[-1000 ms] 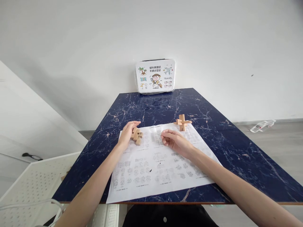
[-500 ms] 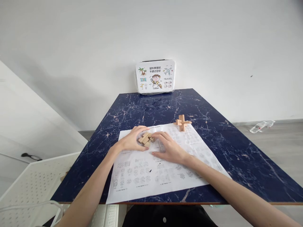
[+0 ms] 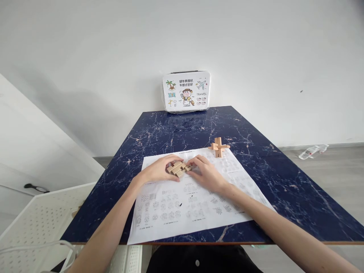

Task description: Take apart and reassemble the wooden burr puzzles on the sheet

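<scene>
Several light wooden puzzle pieces [image 3: 177, 169] lie side by side on a printed instruction sheet [image 3: 170, 227]. My left hand [image 3: 159, 169] curls round their left side, thumb at the near edge and fingers at the far edge. At the right end, my right hand [image 3: 206, 172] pinches a notched wooden puzzle piece [image 3: 188, 168] between thumb and fingers, against the others. Parts of the pieces are hidden by my fingertips. An interlocked wooden cross puzzle [image 3: 218, 147] stands at the sheet's far right corner, apart from both hands.
The sheet lies on a dark blue marble-patterned table [image 3: 187, 132]. A white case [image 3: 186, 92] with cartoon prints leans on the wall at the back. White perforated shelving [image 3: 42, 218] with a cable [image 3: 36, 247] stands at the left. Clear plastic [image 3: 313, 151] lies on the floor, right.
My right hand has closed its thumb and fingers on the right-hand piece, and that piece now reaches further right. My left hand has drawn in closer round the group.
</scene>
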The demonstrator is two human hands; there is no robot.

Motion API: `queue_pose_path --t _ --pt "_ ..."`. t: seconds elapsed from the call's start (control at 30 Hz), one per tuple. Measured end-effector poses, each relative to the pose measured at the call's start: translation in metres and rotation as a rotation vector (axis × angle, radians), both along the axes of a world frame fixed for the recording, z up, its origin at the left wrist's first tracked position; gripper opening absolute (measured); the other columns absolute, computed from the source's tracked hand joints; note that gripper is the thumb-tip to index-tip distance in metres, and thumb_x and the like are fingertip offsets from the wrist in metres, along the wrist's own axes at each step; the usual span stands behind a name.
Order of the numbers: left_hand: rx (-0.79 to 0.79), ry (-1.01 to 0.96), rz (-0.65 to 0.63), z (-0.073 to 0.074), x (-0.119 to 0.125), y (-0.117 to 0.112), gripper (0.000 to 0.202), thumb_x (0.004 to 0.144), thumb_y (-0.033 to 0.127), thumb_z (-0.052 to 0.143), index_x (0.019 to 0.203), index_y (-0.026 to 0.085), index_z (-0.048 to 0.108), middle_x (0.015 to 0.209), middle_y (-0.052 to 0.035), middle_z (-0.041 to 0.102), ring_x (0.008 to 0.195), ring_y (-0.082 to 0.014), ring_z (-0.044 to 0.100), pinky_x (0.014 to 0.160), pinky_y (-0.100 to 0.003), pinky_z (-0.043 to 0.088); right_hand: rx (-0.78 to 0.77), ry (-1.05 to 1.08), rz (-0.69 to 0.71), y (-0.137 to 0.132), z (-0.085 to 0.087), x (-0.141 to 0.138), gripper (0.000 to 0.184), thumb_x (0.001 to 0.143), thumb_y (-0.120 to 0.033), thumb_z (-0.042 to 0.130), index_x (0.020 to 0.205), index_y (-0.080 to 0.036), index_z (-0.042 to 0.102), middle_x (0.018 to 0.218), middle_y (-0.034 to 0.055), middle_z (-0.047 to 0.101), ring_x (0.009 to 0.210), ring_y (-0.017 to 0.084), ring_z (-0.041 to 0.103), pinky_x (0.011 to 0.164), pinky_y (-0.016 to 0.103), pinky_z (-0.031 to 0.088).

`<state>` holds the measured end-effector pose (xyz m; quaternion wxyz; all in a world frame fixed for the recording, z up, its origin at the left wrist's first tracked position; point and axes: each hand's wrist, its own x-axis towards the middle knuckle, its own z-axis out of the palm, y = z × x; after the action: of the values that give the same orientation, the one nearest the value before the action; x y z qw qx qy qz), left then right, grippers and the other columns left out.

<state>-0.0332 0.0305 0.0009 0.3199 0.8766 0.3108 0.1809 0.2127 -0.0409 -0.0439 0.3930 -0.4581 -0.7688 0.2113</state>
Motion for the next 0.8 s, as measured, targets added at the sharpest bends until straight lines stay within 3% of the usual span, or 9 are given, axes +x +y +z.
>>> queue_pose_path --t 0.2,0.37,0.47,0.6,0.7,0.8 --pt "0.031 0.04 0.119 -0.003 -0.018 0.017 0.068 0.075 0.045 0.088 0.138 0.037 0.064 0.135 -0.0092 0.067 0.103 -0.0271 0.072 0.084 -0.042 0.061 -0.091 -0.013 -0.074 0.0 0.005 0.001 0.01 0.092 -0.022 0.062 0.101 -0.025 0.058 0.102 0.0099 0.069 0.097 0.03 0.065 0.085 0.048 0.053" --pt "0.112 0.096 0.175 0.0 -0.021 0.017 0.059 0.078 0.053 0.085 0.131 0.035 0.069 0.123 -0.0081 0.068 0.093 -0.0246 0.07 0.077 -0.038 0.059 -0.163 0.095 -0.124 0.002 0.003 -0.001 0.017 0.087 -0.026 0.064 0.103 -0.024 0.058 0.097 0.0085 0.069 0.087 0.027 0.065 0.076 0.043 0.052" --pt "0.184 0.093 0.173 -0.004 -0.017 0.015 0.055 0.08 0.058 0.082 0.129 0.034 0.07 0.125 -0.008 0.064 0.1 -0.0263 0.069 0.084 -0.04 0.06 -0.193 0.248 -0.137 0.005 0.001 0.0 0.016 0.087 -0.031 0.067 0.1 -0.024 0.061 0.096 0.0076 0.07 0.085 0.025 0.065 0.078 0.041 0.052" --pt "0.334 0.066 0.164 -0.01 -0.011 0.012 0.033 0.087 0.052 0.078 0.112 0.031 0.076 0.131 -0.0079 0.059 0.12 -0.0302 0.063 0.102 -0.046 0.055 -0.292 0.451 -0.17 0.009 0.003 0.003 0.026 0.088 -0.045 0.071 0.101 -0.023 0.064 0.084 0.004 0.067 0.076 0.022 0.063 0.073 0.038 0.05" --pt "0.39 0.056 0.129 -0.011 -0.006 0.009 0.02 0.091 0.046 0.076 0.1 0.028 0.073 0.128 -0.0078 0.062 0.121 -0.03 0.061 0.106 -0.05 0.052 -0.383 0.563 -0.162 0.008 0.006 0.007 0.035 0.088 -0.052 0.072 0.106 -0.023 0.064 0.076 0.0004 0.063 0.074 0.021 0.063 0.075 0.037 0.05" --pt "0.39 0.001 0.128 -0.009 0.0 0.006 0.019 0.095 0.045 0.071 0.099 0.027 0.069 0.121 -0.0076 0.067 0.117 -0.0292 0.062 0.105 -0.051 0.05 -0.434 0.677 -0.145 0.008 0.008 0.008 0.04 0.088 -0.057 0.074 0.106 -0.022 0.066 0.076 -0.0001 0.064 0.077 0.02 0.062 0.08 0.037 0.051"
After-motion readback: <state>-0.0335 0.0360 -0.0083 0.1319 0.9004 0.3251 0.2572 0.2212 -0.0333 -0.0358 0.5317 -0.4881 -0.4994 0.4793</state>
